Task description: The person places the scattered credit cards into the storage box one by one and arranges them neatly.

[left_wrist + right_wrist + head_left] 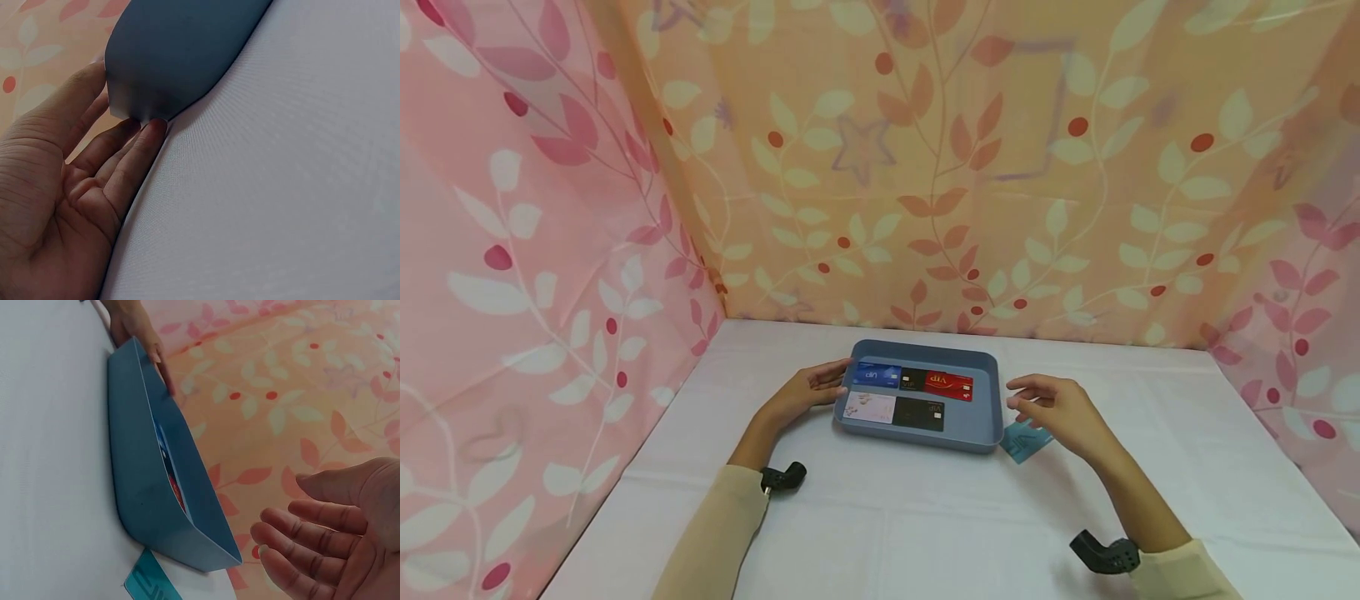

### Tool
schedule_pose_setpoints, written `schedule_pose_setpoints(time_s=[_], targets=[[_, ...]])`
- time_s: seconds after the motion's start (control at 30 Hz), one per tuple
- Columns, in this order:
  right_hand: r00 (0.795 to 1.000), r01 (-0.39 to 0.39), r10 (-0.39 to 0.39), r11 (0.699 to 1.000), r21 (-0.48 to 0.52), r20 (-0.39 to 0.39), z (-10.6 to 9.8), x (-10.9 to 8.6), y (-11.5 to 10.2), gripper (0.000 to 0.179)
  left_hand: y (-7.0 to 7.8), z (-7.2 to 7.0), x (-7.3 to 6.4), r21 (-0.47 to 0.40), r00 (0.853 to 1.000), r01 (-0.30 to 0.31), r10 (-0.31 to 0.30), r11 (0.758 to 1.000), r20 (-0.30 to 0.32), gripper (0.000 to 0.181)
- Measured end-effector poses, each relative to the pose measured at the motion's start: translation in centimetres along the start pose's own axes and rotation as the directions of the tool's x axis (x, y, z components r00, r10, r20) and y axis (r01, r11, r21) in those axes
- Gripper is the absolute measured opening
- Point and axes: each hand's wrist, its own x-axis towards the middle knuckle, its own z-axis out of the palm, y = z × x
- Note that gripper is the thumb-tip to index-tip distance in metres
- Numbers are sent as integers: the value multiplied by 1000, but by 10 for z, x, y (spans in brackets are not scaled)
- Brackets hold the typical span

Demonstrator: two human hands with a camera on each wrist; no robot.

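Note:
A shallow blue-grey tray (972,422) lies on the white-covered table with several cards inside. In its far row are a blue card (877,375), a dark card (912,380) and a red card (951,385). The near row has a pale floral card (870,407) and a black card (919,414). My left hand (797,397) touches the tray's left end with extended fingers (140,147). Beyond the right end, my right hand (1063,412) hovers with loosely bent fingers, holding nothing. Below it, a teal card (1028,442) lies on the table by the tray's near right corner.
A white cloth (880,533) covers the table. Orange leaf-patterned fabric (925,167) hangs behind it, with pink patterned fabric (550,250) along the left and more at the right. A black wrist device (1105,552) sits on each forearm.

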Motion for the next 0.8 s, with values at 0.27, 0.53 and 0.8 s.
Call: schedule_pose_setpoints(time_s=[0.27,0.53,0.8], targets=[[1000,3,-3,998,58,-12,-8,-1,7,42,1,1,-1,-4,1000,-9,9,1000,9,67],[1000,-8,9,998,59,-30,-18,2,20,42,1,-1,-1,-8,1000,-15,15,1000,9,66],[997,-65,66,997,46,-29,-24,5,31,50,1,-1,1,-12,1000,5,-5,1000,6,66]])
